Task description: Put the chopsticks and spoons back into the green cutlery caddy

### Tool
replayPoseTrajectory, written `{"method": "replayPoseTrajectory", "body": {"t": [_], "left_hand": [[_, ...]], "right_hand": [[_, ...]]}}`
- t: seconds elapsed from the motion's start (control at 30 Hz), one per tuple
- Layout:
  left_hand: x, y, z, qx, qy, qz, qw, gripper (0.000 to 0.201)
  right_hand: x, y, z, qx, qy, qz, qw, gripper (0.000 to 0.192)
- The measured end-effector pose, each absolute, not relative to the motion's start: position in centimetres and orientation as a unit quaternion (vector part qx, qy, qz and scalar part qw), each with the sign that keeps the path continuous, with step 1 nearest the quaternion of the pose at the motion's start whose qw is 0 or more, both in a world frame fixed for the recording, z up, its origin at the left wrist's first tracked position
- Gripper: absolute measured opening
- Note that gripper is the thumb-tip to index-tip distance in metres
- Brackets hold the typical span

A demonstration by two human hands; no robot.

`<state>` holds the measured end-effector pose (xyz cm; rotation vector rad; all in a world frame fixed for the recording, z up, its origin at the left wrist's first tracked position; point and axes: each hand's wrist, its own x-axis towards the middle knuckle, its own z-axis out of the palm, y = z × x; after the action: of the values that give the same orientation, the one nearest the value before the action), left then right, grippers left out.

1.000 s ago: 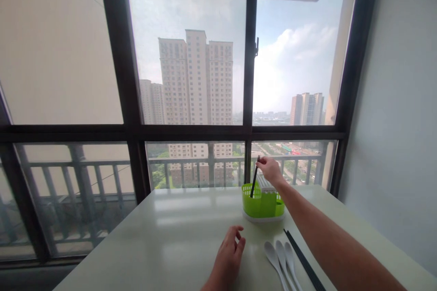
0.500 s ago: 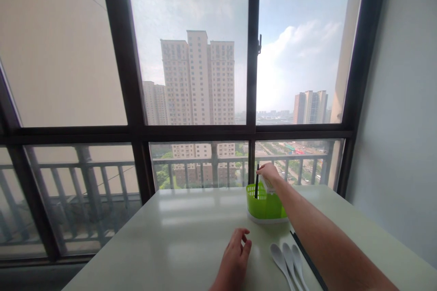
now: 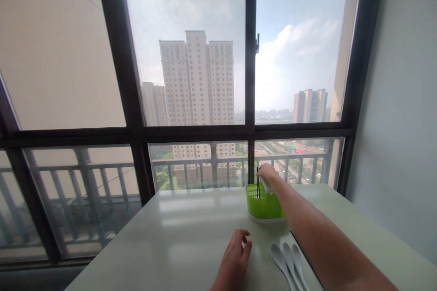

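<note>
One black chopstick (image 3: 258, 183) stands nearly upright in the green cutlery holder (image 3: 264, 204), which sits on the pale table (image 3: 164, 241) at 1 o'clock from my view centre, close to the window (image 3: 191, 77); my right hand (image 3: 266, 173) is above the holder's rim, fingertips pinched on the chopstick's top end; my right forearm stretches across the table from 5 o'clock. My left hand (image 3: 235, 259) rests on the table at 6 o'clock, fingers loosely curled, holding nothing. Three white spoons (image 3: 287, 259) lie side by side just to the right of my left hand, bowls pointing toward the holder; another dark chopstick (image 3: 294, 237) lies beside them, mostly hidden under my forearm.
</note>
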<state>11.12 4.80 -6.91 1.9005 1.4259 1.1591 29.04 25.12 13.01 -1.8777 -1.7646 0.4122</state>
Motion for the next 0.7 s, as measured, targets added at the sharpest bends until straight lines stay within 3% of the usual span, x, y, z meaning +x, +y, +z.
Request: {"method": "replayPoseTrajectory", "body": {"t": [0.1,0.37,0.43,0.53,0.7], "left_hand": [[11.0,4.8,-6.8,0.695,0.526,0.424,0.247,0.027],[11.0,4.4,-6.2,0.696,0.521,0.423,0.254,0.030],[11.1,4.3,-6.1,0.694,0.525,0.422,0.254,0.030],[11.1,4.2,-5.8,0.696,0.523,0.425,0.247,0.029],[11.1,4.3,-5.7,0.698,0.522,0.428,0.239,0.028]], "right_hand": [[29.3,24.2,13.6,-0.697,-0.651,0.150,0.261,0.026],[33.0,17.2,15.2,-0.636,-0.666,0.004,0.390,0.030],[35.2,14.9,13.5,-0.651,-0.685,0.001,0.328,0.032],[38.5,11.6,9.1,-0.690,-0.709,0.041,0.136,0.026],[41.2,7.4,1.7,-0.708,-0.700,0.094,0.029,0.012]]}}
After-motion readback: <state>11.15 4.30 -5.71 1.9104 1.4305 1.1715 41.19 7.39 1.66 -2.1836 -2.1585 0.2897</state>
